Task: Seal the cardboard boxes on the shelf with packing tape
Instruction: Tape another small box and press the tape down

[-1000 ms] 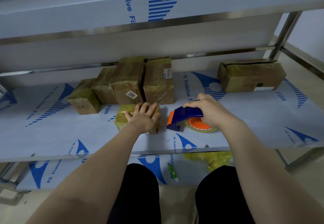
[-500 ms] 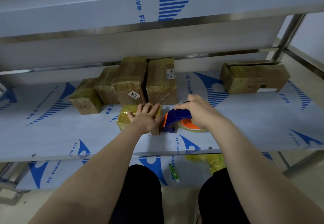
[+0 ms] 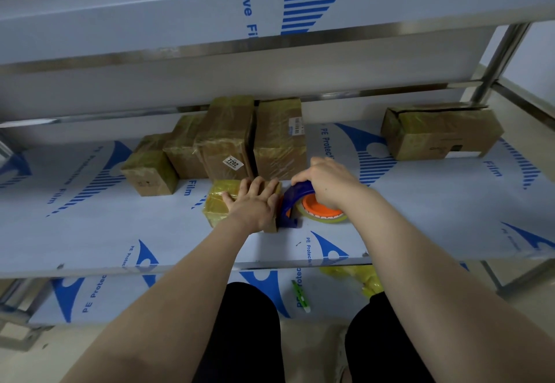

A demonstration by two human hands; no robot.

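blue-orange tape dispenser [image 3: 295,202]; brown boxes [image 3: 279,139], tape seemingly yellowish.

The left grip [image 3: 255,205] lies flat, fingers straight, on top of a small tape-wrapped box [image 3: 217,207] near the front of the shelf [image 3: 420,217]. The right grip [image 3: 327,181] curls round the blue tape dispenser [image 3: 292,199], whose nose meets the box's right side; its orange-hubbed roll [image 3: 319,211] rests on the shelf. Farther back stands a row of taped boxes [image 3: 228,139], one bearing a label [image 3: 233,163] reading 7202. Another carton [image 3: 441,135] sits well apart at the far right.
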